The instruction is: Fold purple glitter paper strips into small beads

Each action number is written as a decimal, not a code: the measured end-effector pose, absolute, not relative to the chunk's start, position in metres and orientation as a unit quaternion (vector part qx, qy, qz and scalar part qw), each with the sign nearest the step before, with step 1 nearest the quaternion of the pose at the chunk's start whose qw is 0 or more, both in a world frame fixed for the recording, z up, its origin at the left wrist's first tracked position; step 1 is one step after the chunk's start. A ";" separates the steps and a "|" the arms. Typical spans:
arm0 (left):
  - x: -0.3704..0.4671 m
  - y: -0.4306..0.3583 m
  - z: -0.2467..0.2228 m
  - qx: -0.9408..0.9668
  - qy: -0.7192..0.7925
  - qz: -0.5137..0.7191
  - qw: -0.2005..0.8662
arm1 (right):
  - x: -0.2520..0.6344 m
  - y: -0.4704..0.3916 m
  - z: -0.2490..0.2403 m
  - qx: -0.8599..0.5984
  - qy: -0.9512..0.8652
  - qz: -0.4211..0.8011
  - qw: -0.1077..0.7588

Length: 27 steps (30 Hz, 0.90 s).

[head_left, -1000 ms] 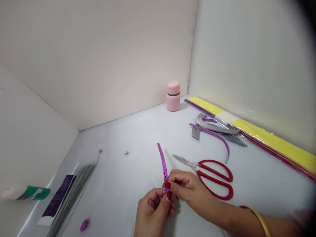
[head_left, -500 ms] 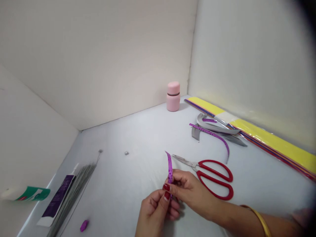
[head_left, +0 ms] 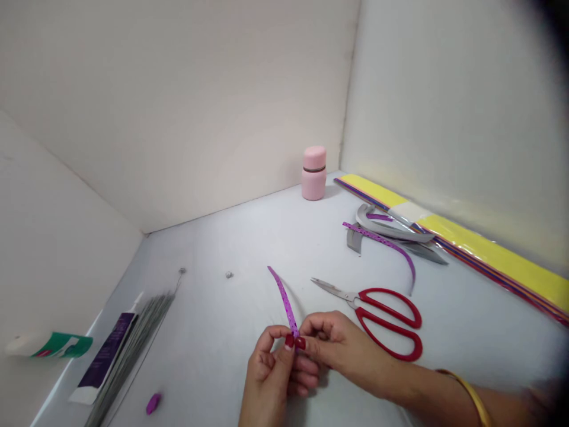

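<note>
A narrow purple patterned strip (head_left: 284, 299) rises from between my fingertips and leans to the left. My left hand (head_left: 271, 370) pinches its lower part between thumb and fingers. From the other side, my right hand (head_left: 331, 341) pinches the same spot, the two thumbnails almost touching. The strip's lower end is mostly hidden by the fingers. Just right of my hands lies a pair of scissors (head_left: 351, 296) with red handles, the blades pointing left. A small purple folded piece (head_left: 153, 404) rests on the table to the left.
At left lie a purple-and-white tube (head_left: 106, 350), a bundle of thin wires (head_left: 137, 350) and a green-and-white tube (head_left: 66, 346). A pink jar (head_left: 314, 175) stands at the back. On the right are grey and purple strip scraps (head_left: 377, 234) and a yellow-topped pack of sheets (head_left: 480, 246).
The strip's free end has swung to the left, from nearly upright to leaning. My hands have drawn level, with the thumbs now side by side on the strip.
</note>
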State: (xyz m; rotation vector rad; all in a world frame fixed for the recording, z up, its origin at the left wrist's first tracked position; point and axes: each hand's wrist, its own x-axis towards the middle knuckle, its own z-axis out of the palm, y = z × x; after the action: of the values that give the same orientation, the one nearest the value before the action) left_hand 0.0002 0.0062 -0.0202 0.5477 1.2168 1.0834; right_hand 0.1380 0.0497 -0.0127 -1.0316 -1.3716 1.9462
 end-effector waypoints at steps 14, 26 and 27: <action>-0.004 0.007 -0.010 0.335 0.600 0.469 0.555 | 0.135 0.044 -0.008 -0.378 -0.554 0.699 0.248; -0.003 0.006 -0.019 0.299 0.573 0.508 0.570 | 0.131 0.045 -0.004 -0.337 -0.381 0.827 0.240; -0.003 0.006 -0.020 0.295 0.580 0.511 0.561 | 0.131 0.044 -0.004 -0.342 -0.384 0.822 0.246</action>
State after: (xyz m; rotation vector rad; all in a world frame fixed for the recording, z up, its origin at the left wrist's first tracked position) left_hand -0.0029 0.0060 -0.0199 0.6939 1.3675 1.2044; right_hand 0.1307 0.0444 -0.0042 -0.9323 -1.0479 2.2429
